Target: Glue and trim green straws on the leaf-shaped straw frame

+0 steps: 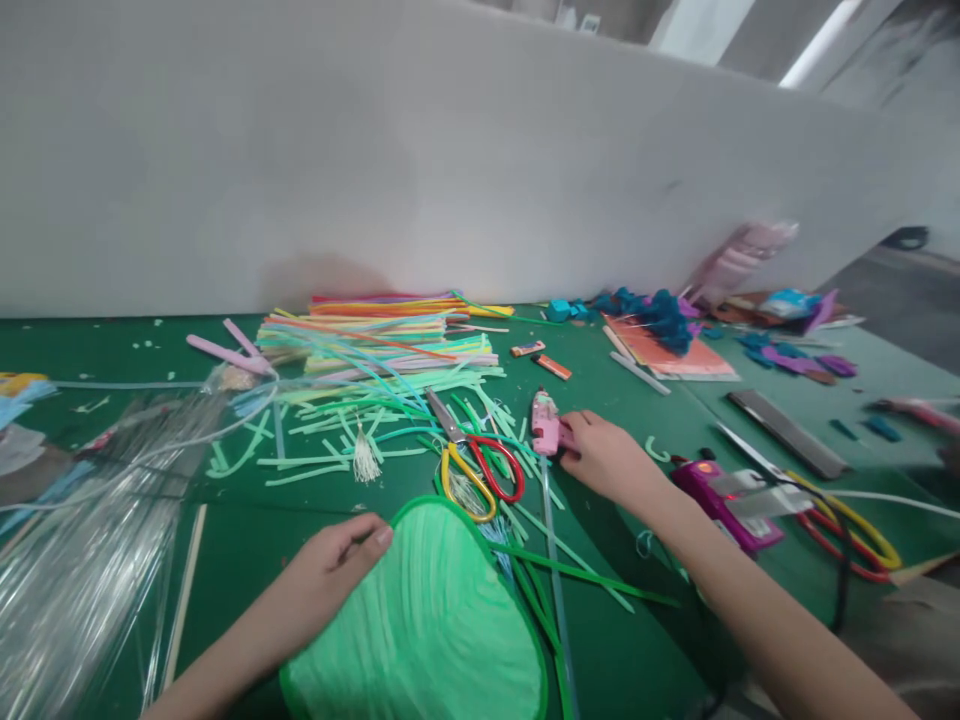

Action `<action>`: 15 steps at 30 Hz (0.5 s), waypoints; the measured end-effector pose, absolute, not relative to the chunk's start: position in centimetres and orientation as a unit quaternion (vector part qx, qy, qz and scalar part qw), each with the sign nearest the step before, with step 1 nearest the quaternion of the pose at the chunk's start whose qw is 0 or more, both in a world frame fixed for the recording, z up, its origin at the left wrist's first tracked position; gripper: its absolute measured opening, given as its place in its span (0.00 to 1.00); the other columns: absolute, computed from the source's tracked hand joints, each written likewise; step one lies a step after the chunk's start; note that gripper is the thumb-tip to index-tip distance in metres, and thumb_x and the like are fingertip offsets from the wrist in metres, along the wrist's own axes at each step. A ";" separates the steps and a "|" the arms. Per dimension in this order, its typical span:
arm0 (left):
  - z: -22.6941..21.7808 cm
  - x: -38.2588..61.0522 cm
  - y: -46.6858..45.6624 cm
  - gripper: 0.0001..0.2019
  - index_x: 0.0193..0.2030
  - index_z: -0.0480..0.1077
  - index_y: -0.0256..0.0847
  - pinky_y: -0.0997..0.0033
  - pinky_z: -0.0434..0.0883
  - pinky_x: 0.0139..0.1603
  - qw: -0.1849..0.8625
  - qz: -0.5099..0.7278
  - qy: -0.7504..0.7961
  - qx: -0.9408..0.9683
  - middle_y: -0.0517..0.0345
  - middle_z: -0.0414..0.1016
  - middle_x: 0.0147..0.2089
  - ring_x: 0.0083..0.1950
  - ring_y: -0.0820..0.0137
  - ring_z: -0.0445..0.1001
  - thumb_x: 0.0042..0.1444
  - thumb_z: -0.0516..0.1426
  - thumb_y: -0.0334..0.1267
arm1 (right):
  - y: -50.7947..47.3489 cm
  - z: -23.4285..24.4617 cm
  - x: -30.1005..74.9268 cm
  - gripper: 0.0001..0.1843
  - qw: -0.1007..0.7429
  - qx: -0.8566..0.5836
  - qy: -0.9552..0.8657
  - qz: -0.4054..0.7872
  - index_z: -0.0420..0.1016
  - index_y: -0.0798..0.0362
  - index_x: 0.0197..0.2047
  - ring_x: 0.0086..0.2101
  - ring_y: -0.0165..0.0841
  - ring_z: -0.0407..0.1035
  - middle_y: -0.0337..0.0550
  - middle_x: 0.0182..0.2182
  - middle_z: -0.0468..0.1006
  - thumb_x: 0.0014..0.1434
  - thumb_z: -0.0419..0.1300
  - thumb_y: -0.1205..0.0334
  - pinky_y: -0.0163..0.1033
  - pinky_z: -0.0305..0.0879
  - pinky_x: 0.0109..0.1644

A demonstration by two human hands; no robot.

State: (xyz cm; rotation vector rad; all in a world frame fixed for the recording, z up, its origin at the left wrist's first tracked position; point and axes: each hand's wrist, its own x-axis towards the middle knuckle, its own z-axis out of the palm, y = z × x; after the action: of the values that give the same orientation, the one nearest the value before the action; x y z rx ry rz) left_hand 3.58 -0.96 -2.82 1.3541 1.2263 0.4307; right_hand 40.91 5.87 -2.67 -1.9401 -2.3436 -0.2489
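Observation:
My left hand [339, 560] rests on the upper left rim of a green, fan-shaped paper piece [427, 620] lying near the table's front edge, with the fingers curled onto it. My right hand [604, 458] reaches forward and closes on the handle of a pink glue gun [546, 422] lying on the green table [240, 540]. A clear glue stick [553, 560] trails back from the gun. Scissors with red and yellow handles [480, 465] lie shut between the two hands, just above the fan piece.
Piles of coloured paper strips [375, 345] and loose green strips cover the table's middle. Clear plastic wrap [82, 540] lies at the left, a pink cutter [225, 350] behind it. A purple device [724, 495], more scissors [840, 520], blue and orange paper scraps [660, 325] lie right. A white wall stands behind.

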 end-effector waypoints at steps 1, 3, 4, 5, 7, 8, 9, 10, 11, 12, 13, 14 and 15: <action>-2.7 3.4 -1.0 0.21 0.37 0.71 0.44 0.73 0.65 0.38 0.590 0.189 0.529 0.580 0.64 0.67 0.33 0.37 0.68 0.66 0.61 0.54 0.61 | 5.8 -2.5 41.3 0.15 0.063 -0.641 -0.760 -0.089 0.75 0.58 0.43 0.35 0.41 0.74 0.53 0.39 0.80 0.50 0.60 0.72 0.41 0.68 0.40; -2.6 3.0 -1.0 0.22 0.43 0.73 0.46 0.71 0.67 0.43 0.592 0.193 0.535 0.571 0.62 0.73 0.39 0.42 0.65 0.70 0.63 0.52 0.62 | 5.6 -1.8 42.1 0.18 0.113 -0.656 -0.737 -0.115 0.73 0.58 0.49 0.39 0.43 0.75 0.55 0.43 0.80 0.53 0.61 0.68 0.42 0.69 0.42; -2.5 2.9 -1.0 0.22 0.46 0.74 0.46 0.71 0.68 0.45 0.594 0.193 0.539 0.565 0.61 0.75 0.42 0.44 0.64 0.71 0.63 0.51 0.62 | 5.5 -1.3 42.6 0.19 0.143 -0.664 -0.722 -0.132 0.72 0.58 0.51 0.40 0.44 0.75 0.56 0.45 0.79 0.54 0.62 0.65 0.43 0.69 0.43; -2.5 2.7 -1.0 0.23 0.48 0.74 0.47 0.70 0.69 0.46 0.597 0.192 0.542 0.560 0.60 0.77 0.43 0.46 0.63 0.73 0.63 0.52 0.62 | 5.5 -0.7 43.0 0.20 0.173 -0.672 -0.704 -0.150 0.71 0.58 0.52 0.42 0.45 0.74 0.56 0.45 0.79 0.56 0.62 0.62 0.44 0.69 0.44; -2.6 2.6 -1.0 0.23 0.52 0.74 0.48 0.69 0.70 0.47 0.602 0.189 0.548 0.549 0.59 0.79 0.46 0.48 0.61 0.75 0.61 0.55 0.61 | 5.7 0.7 43.9 0.23 0.236 -0.686 -0.662 -0.188 0.69 0.57 0.54 0.42 0.45 0.73 0.57 0.45 0.78 0.57 0.62 0.57 0.46 0.69 0.46; -2.6 2.5 -1.0 0.24 0.53 0.74 0.48 0.68 0.70 0.48 0.606 0.187 0.550 0.544 0.59 0.81 0.46 0.49 0.60 0.76 0.60 0.56 0.60 | 5.9 1.4 44.3 0.24 0.266 -0.692 -0.638 -0.208 0.69 0.57 0.54 0.42 0.45 0.73 0.58 0.45 0.78 0.58 0.62 0.55 0.47 0.69 0.46; -2.6 2.4 -1.1 0.24 0.54 0.74 0.47 0.67 0.71 0.49 0.610 0.185 0.551 0.539 0.58 0.81 0.47 0.50 0.59 0.76 0.59 0.57 0.60 | 6.2 2.2 44.6 0.25 0.295 -0.696 -0.614 -0.226 0.69 0.57 0.54 0.42 0.46 0.73 0.59 0.45 0.77 0.57 0.63 0.53 0.48 0.69 0.46; -2.6 2.4 -1.2 0.25 0.55 0.74 0.47 0.67 0.71 0.49 0.614 0.184 0.551 0.534 0.58 0.82 0.47 0.50 0.59 0.77 0.58 0.57 0.60 | 6.5 2.9 44.8 0.26 0.320 -0.699 -0.592 -0.243 0.69 0.59 0.54 0.42 0.46 0.72 0.61 0.45 0.77 0.57 0.63 0.52 0.50 0.68 0.46; -2.6 2.3 -1.3 0.25 0.55 0.74 0.47 0.66 0.72 0.49 0.618 0.183 0.551 0.530 0.57 0.82 0.47 0.50 0.58 0.77 0.58 0.58 0.60 | 6.9 3.5 45.0 0.28 0.342 -0.699 -0.574 -0.256 0.69 0.60 0.54 0.42 0.47 0.72 0.63 0.46 0.76 0.56 0.64 0.51 0.51 0.68 0.46; -2.6 2.3 -1.4 0.26 0.55 0.74 0.46 0.66 0.72 0.49 0.622 0.182 0.551 0.527 0.56 0.83 0.48 0.50 0.58 0.78 0.58 0.58 0.60 | 7.2 4.2 45.1 0.29 0.360 -0.697 -0.561 -0.265 0.69 0.61 0.54 0.42 0.47 0.72 0.64 0.46 0.76 0.54 0.64 0.51 0.51 0.68 0.47; -2.6 2.2 -1.5 0.26 0.55 0.74 0.46 0.66 0.72 0.49 0.625 0.181 0.550 0.523 0.56 0.83 0.48 0.51 0.58 0.78 0.57 0.58 0.60 | 7.6 4.8 45.1 0.30 0.375 -0.693 -0.553 -0.271 0.70 0.61 0.53 0.42 0.47 0.72 0.63 0.45 0.76 0.53 0.65 0.51 0.52 0.68 0.47; -2.6 2.1 -1.5 0.26 0.55 0.74 0.45 0.65 0.72 0.50 0.628 0.181 0.549 0.520 0.55 0.83 0.49 0.51 0.58 0.78 0.57 0.58 0.60 | 7.9 5.4 45.0 0.29 0.388 -0.688 -0.548 -0.274 0.70 0.61 0.52 0.41 0.47 0.72 0.61 0.45 0.77 0.52 0.65 0.50 0.52 0.68 0.46; -2.7 2.0 -1.6 0.27 0.56 0.74 0.45 0.65 0.73 0.50 0.632 0.181 0.548 0.517 0.54 0.83 0.50 0.51 0.57 0.79 0.57 0.59 0.60 | 8.2 6.1 44.9 0.29 0.397 -0.683 -0.547 -0.275 0.70 0.60 0.52 0.40 0.45 0.73 0.58 0.44 0.77 0.52 0.64 0.50 0.51 0.68 0.45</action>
State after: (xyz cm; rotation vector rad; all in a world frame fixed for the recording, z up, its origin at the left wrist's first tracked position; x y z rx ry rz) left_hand 2.00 -1.57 -2.71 1.1837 1.2533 0.4136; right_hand 44.90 8.18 6.07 -1.7305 -1.3861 -0.6968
